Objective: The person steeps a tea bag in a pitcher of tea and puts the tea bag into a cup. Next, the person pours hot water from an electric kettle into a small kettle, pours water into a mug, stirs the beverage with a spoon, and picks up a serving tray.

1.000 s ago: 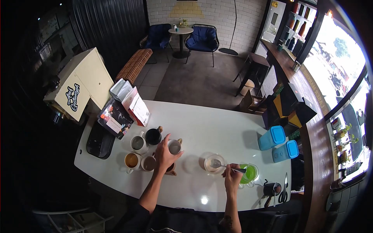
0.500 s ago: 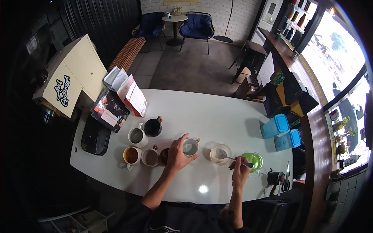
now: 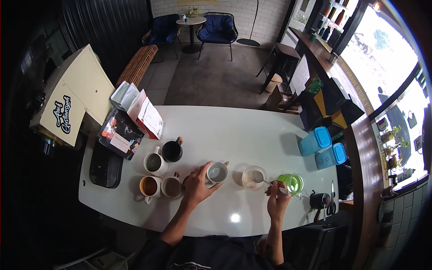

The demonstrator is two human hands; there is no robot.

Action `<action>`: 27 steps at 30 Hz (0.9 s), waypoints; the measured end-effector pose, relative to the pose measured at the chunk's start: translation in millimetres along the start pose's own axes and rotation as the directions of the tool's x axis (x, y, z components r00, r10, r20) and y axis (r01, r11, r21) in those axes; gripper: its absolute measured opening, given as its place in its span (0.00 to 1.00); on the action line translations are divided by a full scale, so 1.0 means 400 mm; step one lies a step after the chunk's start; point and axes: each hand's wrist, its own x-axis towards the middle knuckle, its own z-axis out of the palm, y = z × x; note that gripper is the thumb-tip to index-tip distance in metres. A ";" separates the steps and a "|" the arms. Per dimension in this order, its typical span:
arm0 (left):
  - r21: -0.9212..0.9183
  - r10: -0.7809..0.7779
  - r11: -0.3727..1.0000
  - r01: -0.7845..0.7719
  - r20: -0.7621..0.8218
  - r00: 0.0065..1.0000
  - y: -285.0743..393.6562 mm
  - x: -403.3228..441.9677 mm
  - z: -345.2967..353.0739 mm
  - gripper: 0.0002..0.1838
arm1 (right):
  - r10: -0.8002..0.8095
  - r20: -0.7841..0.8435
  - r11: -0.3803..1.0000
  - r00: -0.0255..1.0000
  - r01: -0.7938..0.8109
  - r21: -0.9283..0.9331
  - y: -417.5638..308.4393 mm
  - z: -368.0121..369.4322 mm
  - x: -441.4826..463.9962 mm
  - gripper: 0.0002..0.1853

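Note:
My left hand [image 3: 200, 184] curves around the side of a pale mug [image 3: 218, 173], thumb at the front and fingers behind. The mug stands upright with its handle pointing away to the right. In my right hand [image 3: 276, 198] is a metal spoon [image 3: 268, 182], its bowl inside a clear round container [image 3: 247, 183] with some pale contents. Just beyond that hand stands a green-filled clear cup [image 3: 294, 183]. Left of my left hand are a mug with orange-brown liquid [image 3: 150, 186], a beige mug [image 3: 172, 186], a white mug [image 3: 155, 164] and a black mug [image 3: 172, 151].
Two blue-lidded containers [image 3: 320, 140] stand at the right of the white table [image 3: 225, 130]. Near the right edge lie a small dark pitcher [image 3: 318, 200] and scissors [image 3: 332, 204]. Paper pouches [image 3: 146, 117] and a cream machine [image 3: 72, 94] are on the left.
My left hand has closed in on the pale mug, its fingers less spread. The spoon stays in the clear container. The whole view has shifted slightly.

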 end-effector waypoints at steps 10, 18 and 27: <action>-0.054 -0.053 0.997 0.054 0.014 0.998 -0.011 0.003 0.011 0.43 | -0.052 0.034 0.994 0.998 0.055 -0.093 -0.021 0.019 -0.018 0.10; -0.019 -0.031 0.999 0.030 -0.015 0.999 -0.021 0.007 0.032 0.45 | -0.051 0.002 0.997 0.999 0.051 -0.058 -0.016 0.026 -0.023 0.13; -0.129 0.002 0.992 -0.014 -0.093 0.996 -0.024 0.072 0.051 0.44 | -0.042 -0.032 0.999 0.999 0.041 -0.025 -0.005 0.017 -0.034 0.14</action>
